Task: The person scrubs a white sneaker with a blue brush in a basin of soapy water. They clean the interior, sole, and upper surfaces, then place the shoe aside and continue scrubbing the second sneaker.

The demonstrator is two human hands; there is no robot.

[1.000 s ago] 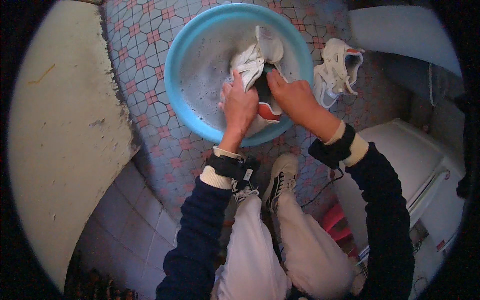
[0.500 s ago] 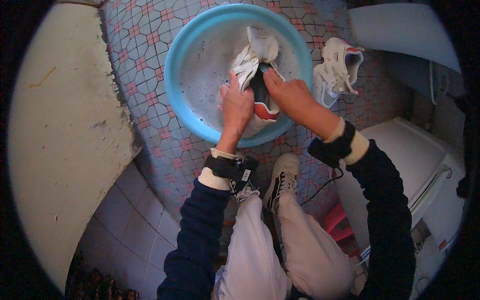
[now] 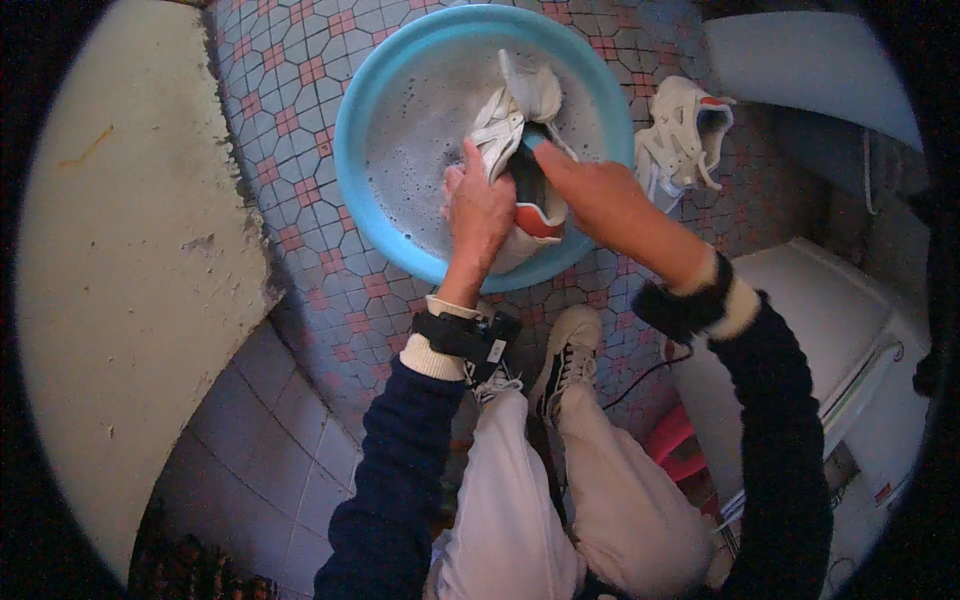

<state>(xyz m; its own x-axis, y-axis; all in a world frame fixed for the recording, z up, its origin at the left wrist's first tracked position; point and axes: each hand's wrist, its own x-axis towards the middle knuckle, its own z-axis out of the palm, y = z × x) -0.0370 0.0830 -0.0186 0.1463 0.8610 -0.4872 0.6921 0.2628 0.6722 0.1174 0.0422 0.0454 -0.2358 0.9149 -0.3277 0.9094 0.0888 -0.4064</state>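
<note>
Light-blue plastic forms the round basin (image 3: 352, 170) at the far middle of the scene, with cloudy, foamy water (image 3: 410, 150) inside it. Just right of the basin's middle sits a white shoe (image 3: 497, 128), its tongue (image 3: 540, 92) toward the far side and its orange-trimmed heel (image 3: 538, 222) toward you. Your left hand (image 3: 480, 208) keeps a closed grip on the left side of that shoe. Your right hand (image 3: 595, 195) comes in from the right, its grip drawn in around a teal tool (image 3: 533, 138) at the shoe's mouth; your fingers hide most of it, so you cannot tell its full shape. A second white shoe (image 3: 680, 135) rests on the tiled floor (image 3: 300, 120), just right of the basin and clear of both hands. Dark bands (image 3: 455, 335) wrap your wrists beside cream cuffs (image 3: 432, 362). Your own laced shoes (image 3: 575, 345) stand at the basin's near side, under pale trousers (image 3: 500, 490). Near right, you have a white box-shaped unit (image 3: 780, 310) and a pink object (image 3: 680, 440), partly hidden.
</note>
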